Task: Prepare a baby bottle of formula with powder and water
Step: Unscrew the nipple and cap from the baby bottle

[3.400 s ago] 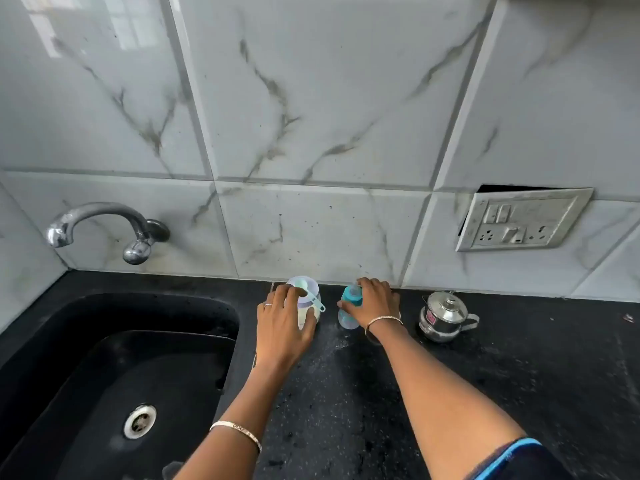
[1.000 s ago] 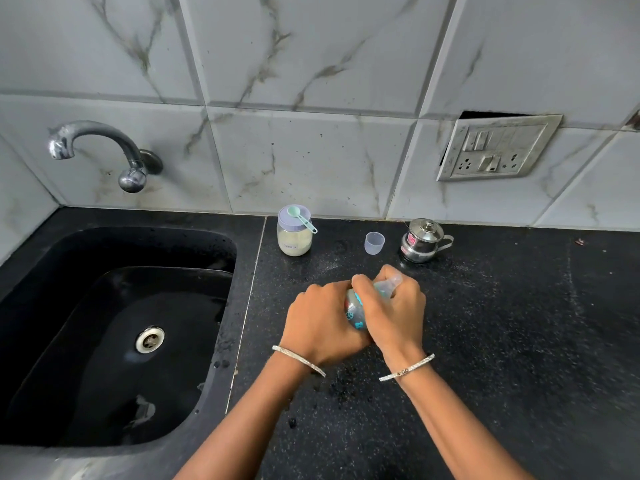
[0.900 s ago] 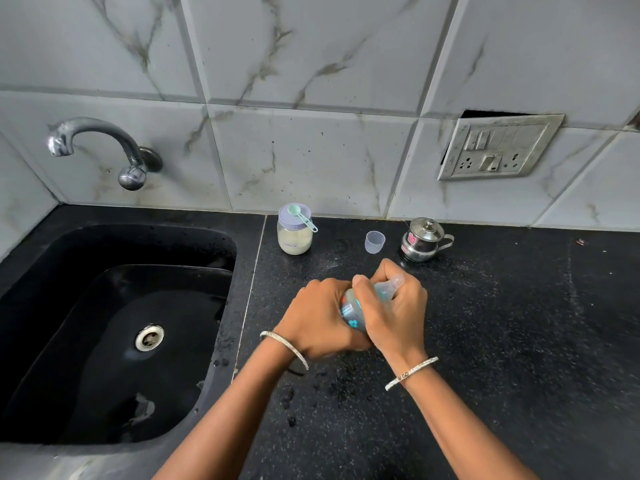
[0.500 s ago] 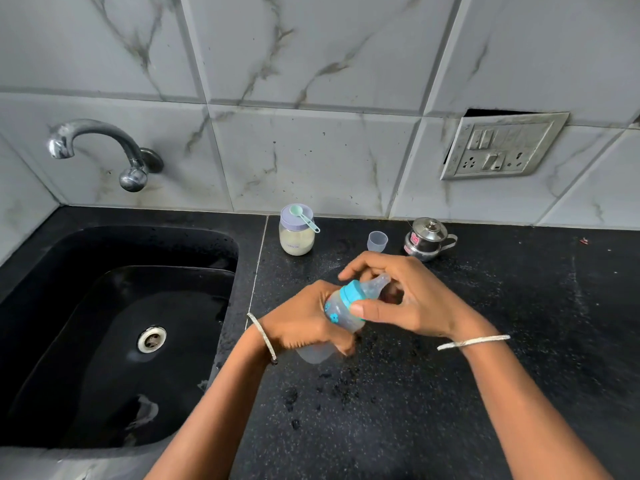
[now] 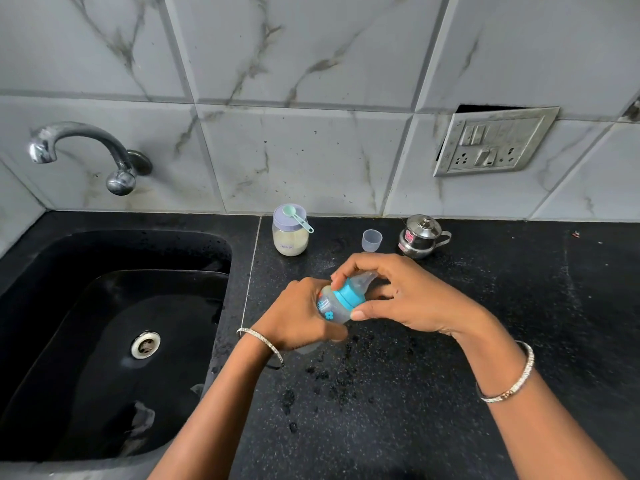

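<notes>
One small baby bottle [image 5: 334, 306], clear with a teal collar [image 5: 349, 296], a blue flower print and a translucent nipple [image 5: 363, 280], is held tilted above the black surface [image 5: 450, 375], nipple pointing up and to the right. Of the two hands, the left hand [image 5: 298, 317] wraps the body and the right hand [image 5: 408, 299] pinches the collar. Behind stand a clear cap [image 5: 372, 240], a powder jar [image 5: 290, 237] with a scoop [image 5: 296, 218] on its lid, and a steel pot [image 5: 420, 237].

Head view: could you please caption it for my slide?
Left hand grips a tilted bottle while right hand pinches its blue collar above a black counter.
</notes>
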### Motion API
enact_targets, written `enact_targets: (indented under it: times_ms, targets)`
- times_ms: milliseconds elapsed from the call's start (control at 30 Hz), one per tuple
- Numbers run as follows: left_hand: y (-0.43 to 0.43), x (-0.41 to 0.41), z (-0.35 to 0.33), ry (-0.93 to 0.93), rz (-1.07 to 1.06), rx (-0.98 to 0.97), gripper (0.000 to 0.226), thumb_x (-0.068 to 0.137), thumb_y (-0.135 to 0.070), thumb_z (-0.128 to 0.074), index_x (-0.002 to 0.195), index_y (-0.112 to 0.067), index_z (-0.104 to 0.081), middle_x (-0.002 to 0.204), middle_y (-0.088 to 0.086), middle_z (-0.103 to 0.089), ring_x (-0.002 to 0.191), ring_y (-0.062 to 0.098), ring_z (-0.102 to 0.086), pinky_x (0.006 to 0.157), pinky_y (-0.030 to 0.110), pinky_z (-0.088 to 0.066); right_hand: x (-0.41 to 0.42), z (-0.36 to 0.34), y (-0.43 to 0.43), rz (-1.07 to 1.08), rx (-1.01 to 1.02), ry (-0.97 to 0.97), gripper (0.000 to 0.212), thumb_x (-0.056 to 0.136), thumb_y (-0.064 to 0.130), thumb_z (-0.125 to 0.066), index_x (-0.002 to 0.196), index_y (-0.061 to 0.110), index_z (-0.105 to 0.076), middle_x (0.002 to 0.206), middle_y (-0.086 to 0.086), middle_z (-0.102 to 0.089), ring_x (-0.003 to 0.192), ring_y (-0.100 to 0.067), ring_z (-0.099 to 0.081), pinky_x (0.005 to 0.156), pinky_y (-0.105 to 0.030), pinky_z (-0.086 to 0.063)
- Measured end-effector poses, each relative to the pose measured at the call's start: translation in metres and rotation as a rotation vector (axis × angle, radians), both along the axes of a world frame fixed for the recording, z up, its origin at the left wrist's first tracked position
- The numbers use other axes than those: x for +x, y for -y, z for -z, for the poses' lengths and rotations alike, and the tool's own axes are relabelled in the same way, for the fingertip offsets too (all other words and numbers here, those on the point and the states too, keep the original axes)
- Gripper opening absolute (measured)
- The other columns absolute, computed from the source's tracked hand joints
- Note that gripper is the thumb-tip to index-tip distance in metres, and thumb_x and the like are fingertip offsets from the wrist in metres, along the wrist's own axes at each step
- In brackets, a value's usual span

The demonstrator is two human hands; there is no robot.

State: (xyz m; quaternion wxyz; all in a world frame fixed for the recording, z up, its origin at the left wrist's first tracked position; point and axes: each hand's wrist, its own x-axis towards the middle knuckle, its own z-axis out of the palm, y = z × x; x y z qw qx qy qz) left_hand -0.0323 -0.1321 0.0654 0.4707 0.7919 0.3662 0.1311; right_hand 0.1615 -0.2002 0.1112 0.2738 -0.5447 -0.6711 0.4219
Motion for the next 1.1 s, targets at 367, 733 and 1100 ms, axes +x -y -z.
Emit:
enact_targets:
  times_ms: [367, 733, 1100]
  targets:
    - [-0.003, 0.004, 0.010, 0.004, 0.006, 0.041, 0.024, 0.055, -0.027, -0.076, 0.075, -0.024, -0.065, 0.066, -0.005, -0.066, 0.059, 0.015, -0.061, 0.059, 0.039, -0.053, 0.001, 0.002, -0.001, 0.126, 0.010, 0.031, 0.059, 0.079, 0.070, -0.072, 0.129, 0.038, -0.061, 0.132, 0.013, -0.065, 0.120, -0.007, -0.066, 0.092, -0.038, -0.062]
    - [-0.005, 0.006, 0.020, -0.059, 0.015, 0.072, 0.038, 0.055, -0.035, -0.075, 0.090, -0.019, -0.069, 0.079, 0.003, -0.072, 0.074, 0.024, -0.068, 0.071, 0.046, -0.058, 0.001, 0.007, -0.010, 0.234, -0.171, 0.006, 0.032, 0.075, 0.028, -0.091, 0.101, 0.025, -0.072, 0.090, -0.002, -0.077, 0.082, -0.019, -0.077, 0.081, -0.044, -0.065]
    - [-0.008, 0.007, 0.066, 0.169, -0.268, 0.010, 0.078, 0.059, -0.074, -0.074, 0.105, -0.013, -0.056, 0.100, 0.011, -0.061, 0.096, 0.034, -0.059, 0.084, 0.052, -0.053, 0.019, 0.058, 0.001, 0.631, -0.124, -0.666, 0.056, 0.076, 0.012, -0.086, 0.125, 0.015, -0.058, 0.118, -0.016, -0.067, 0.098, -0.029, -0.075, 0.083, -0.038, -0.064]
